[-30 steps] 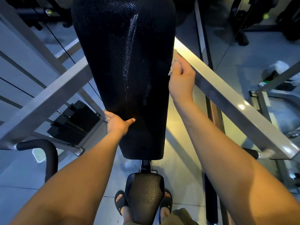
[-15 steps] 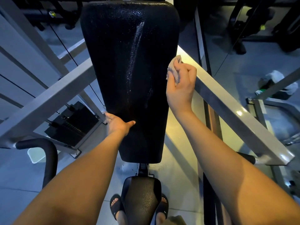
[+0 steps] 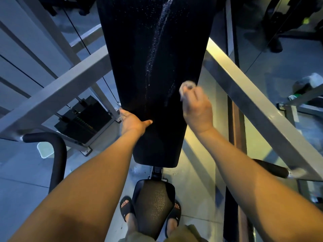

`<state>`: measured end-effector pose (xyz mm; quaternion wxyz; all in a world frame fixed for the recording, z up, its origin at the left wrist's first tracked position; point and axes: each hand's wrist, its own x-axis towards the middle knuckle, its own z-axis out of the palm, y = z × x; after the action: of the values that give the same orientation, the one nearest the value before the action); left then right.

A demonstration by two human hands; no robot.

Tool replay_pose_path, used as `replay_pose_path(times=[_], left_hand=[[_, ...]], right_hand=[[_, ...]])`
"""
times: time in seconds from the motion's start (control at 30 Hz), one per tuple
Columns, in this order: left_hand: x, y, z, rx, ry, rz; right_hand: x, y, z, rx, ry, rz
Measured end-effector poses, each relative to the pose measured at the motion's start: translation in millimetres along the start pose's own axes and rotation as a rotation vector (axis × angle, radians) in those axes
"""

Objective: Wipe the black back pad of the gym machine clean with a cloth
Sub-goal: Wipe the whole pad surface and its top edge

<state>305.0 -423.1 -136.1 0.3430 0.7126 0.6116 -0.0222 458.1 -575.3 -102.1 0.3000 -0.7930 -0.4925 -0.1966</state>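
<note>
Back pad (image 3: 132,58), black and streaked wet, fills the upper centre. At its left edge the left hand (image 3: 133,121) clasps it, thumb across the face, likely steadying it. At the right edge the blurred right hand (image 3: 197,109) pinches a bunched cloth (image 3: 187,85). A grey frame bar (image 3: 253,95) slants right, above the concrete floor (image 3: 197,168).

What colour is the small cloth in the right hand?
The small crumpled cloth looks pale grey-white, blurred; head view.

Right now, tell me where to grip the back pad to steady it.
Grip the back pad by its lower left edge, coming from the left, as the left hand does: thumb on the face, fingers round the edge. The pad tapers narrow there, leaving the streaked face free for the cloth in the right hand.
</note>
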Motion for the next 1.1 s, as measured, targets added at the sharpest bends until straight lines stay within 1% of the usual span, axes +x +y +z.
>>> replay_pose_path(times=[0.07,0.1,0.13,0.17,0.2,0.27,0.3,0.37,0.43,0.53,0.57,0.6,0.63,0.73,0.77,0.8,0.87,0.97,1.0,1.03,1.07,1.1], left_hand=[[1,0,0,-0.016,-0.002,0.001],[2,0,0,-0.012,-0.002,0.001],[3,-1,1,-0.004,0.000,0.001],[3,-2,2,0.002,0.002,0.000],[5,-3,3,0.002,0.001,-0.002],[7,-4,5,-0.003,0.003,-0.005],[8,-5,5,-0.001,0.011,-0.006],[8,-6,7,0.011,0.030,-0.003],[9,-5,9,0.013,0.043,-0.005],[9,-6,8,-0.008,0.039,0.006],[9,-7,8,-0.003,0.037,0.015],[8,-7,7,0.002,0.034,0.020],[8,-7,7,0.005,0.032,0.020],[8,-7,7,0.010,0.026,0.014],[8,-7,7,0.011,0.026,0.016],[7,-7,7,0.012,0.026,0.020],[7,-6,7,0.005,0.031,0.025],[9,-6,6,-0.015,0.031,0.021],[10,-7,6,-0.026,0.034,0.022],[10,-7,7,-0.036,0.036,0.023],[10,-8,7,-0.043,0.035,0.026],[10,-9,8,-0.044,0.032,0.029]], right_hand=[[-29,2,7,-0.004,-0.218,-0.023],[-33,5,7,-0.010,-0.283,-0.026],[-28,6,2,-0.014,-0.299,-0.033],[-19,6,-4,-0.019,-0.271,-0.044],[-6,5,-11,-0.023,-0.198,-0.050],[24,5,-24,-0.013,0.037,-0.026],[37,5,-27,-0.004,0.122,0.000],[42,5,-23,0.000,0.146,0.016],[20,6,-10,-0.011,0.050,-0.031],[-23,10,1,-0.032,-0.275,-0.099],[-25,11,-1,-0.032,-0.320,-0.100],[-18,9,-6,-0.025,-0.301,-0.097],[-6,5,-12,-0.024,-0.240,-0.103],[42,-6,-25,-0.034,0.037,-0.119],[50,-9,-23,-0.034,0.070,-0.092],[51,-12,-18,-0.036,0.060,-0.065],[24,-18,1,-0.052,-0.074,-0.057],[-36,-19,22,-0.079,-0.459,-0.086],[-41,-18,20,-0.067,-0.523,-0.081],[-36,-19,15,-0.051,-0.503,-0.077],[-23,-20,10,-0.038,-0.428,-0.081],[-6,-23,4,-0.030,-0.317,-0.093]])
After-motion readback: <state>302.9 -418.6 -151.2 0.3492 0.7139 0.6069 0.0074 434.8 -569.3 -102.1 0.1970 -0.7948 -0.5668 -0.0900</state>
